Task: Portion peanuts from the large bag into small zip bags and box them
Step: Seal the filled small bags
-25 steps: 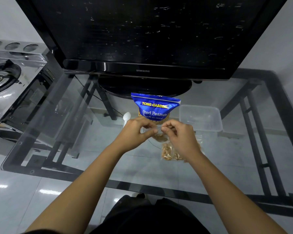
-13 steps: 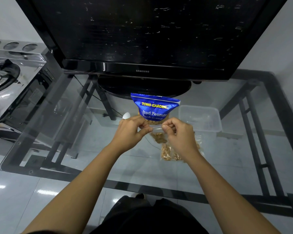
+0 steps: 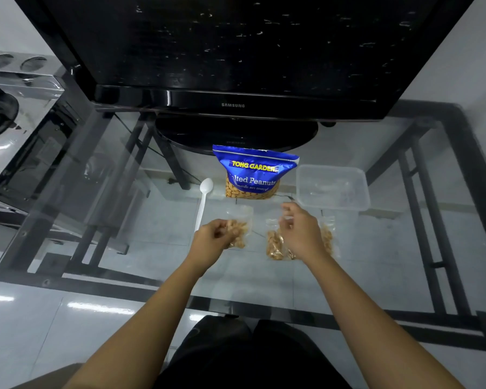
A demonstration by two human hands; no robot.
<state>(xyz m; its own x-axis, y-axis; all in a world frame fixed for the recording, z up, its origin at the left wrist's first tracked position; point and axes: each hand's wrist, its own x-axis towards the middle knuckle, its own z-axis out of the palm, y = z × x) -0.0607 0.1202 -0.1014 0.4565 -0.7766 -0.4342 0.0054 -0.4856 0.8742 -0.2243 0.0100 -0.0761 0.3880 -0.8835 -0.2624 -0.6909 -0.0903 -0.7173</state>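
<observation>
- Peanuts filled a small zip bag [image 3: 240, 233] that the left hand [image 3: 212, 242] gripped at its near left side with curled fingers; the bag's long axis ran away from the person, its clear sealed end pointing toward the big bag
- Right hand [image 3: 299, 233] hovered over more filled small bags [image 3: 274, 244], fingers loosely curled and holding nothing that could be seen; those bags lay flat on the glass table [image 3: 129, 248], long axes likewise running away from the person, one partly hidden under the hand
- Large blue peanut bag [image 3: 254, 172] stood upright at the middle of the table, just in front of the television's base [image 3: 236, 133], its printed face toward the person
- White plastic spoon [image 3: 204, 203] lay left of the large bag, bowl pointing away from the person, handle reaching toward the left hand
- Clear plastic box [image 3: 333, 188] sat right of the large bag, near it, open top up
- Gas stove [image 3: 0, 113] stood off to the far left
</observation>
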